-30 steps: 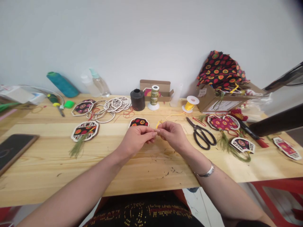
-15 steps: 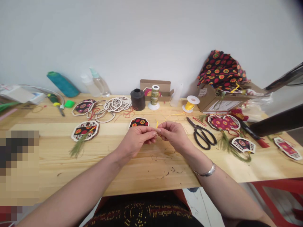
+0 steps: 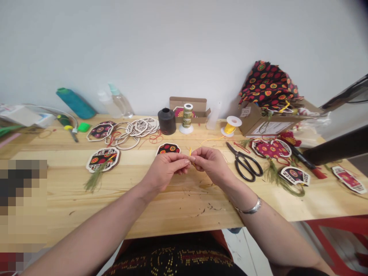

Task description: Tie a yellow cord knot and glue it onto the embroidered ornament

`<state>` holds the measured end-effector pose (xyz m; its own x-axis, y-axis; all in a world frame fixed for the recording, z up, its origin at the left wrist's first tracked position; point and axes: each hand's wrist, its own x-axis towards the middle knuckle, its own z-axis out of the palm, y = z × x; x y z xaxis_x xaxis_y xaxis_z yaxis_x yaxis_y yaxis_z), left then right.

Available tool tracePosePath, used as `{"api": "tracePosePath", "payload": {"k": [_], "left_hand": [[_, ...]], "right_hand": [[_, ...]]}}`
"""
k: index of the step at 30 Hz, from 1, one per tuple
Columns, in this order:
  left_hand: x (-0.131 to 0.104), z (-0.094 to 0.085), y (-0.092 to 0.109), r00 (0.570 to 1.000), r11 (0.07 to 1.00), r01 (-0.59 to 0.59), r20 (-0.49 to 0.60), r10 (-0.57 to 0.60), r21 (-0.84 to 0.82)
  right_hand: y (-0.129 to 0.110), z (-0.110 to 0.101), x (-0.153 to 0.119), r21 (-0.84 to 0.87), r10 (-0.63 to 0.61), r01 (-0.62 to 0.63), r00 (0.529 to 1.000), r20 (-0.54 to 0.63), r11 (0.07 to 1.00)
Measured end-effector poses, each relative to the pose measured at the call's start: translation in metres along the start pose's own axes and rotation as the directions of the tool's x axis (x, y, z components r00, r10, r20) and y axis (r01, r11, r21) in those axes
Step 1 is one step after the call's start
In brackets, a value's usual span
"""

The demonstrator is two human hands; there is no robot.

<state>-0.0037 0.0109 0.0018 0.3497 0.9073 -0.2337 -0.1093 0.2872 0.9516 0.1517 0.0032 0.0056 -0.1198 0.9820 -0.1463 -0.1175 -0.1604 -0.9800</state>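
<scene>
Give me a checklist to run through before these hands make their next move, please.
1. Yellow cord held: ok, it shows at the pinched fingertips of the left hand and right hand.
2. Knot in the cord: cannot tell, the fingers cover it.
3. Held cord joined to the yellow spool: cannot tell, a strand runs from the spool towards the right hand and is lost behind it.
4. Scissors nearby: ok, lying just right of the right hand.
5. Table free of scraps below the hands: not ok, dark scraps lie there.
</scene>
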Motion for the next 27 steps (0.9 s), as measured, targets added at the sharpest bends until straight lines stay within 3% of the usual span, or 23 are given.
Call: {"api": "tracePosePath", "payload": {"k": [4,9,16,19,21,23,27], "left_hand": [[0.002,-0.001,0.000,0.998,1.000,-0.004,-0.059,0.004,-0.008],[0.004,-0.003,0.002,0.996,1.000,-0.012,-0.089,0.011,-0.005],[0.005,-0.003,0.001,0.992,0.999,-0.024,-0.122,0.027,0.029],[0.005,-0.002,0.001,0.990,0.999,-0.031,-0.135,0.034,0.030],[0.004,-0.001,0.001,0.989,0.999,-0.038,-0.145,0.039,0.006],[0.004,0.000,0.001,0.986,0.999,-0.034,-0.163,0.028,-0.035],[0.005,0.001,0.001,0.984,0.988,0.036,-0.169,-0.061,-0.151]], "right_hand": [[-0.002,-0.005,0.001,-0.063,0.023,-0.020,0.999,0.043,0.998],[-0.006,-0.010,-0.001,-0.276,-0.016,0.029,0.999,0.051,0.961],[-0.009,-0.005,-0.005,-0.383,-0.188,0.157,0.981,-0.044,0.910],[-0.005,0.001,-0.010,-0.468,-0.331,0.273,0.942,-0.046,0.841],[0.000,0.004,-0.013,-0.597,-0.464,0.371,0.886,-0.003,0.711],[0.006,0.006,-0.016,-0.724,-0.578,0.455,0.810,0.096,0.519],[0.013,0.006,-0.018,-0.869,-0.656,0.494,0.661,0.364,0.015]]}}
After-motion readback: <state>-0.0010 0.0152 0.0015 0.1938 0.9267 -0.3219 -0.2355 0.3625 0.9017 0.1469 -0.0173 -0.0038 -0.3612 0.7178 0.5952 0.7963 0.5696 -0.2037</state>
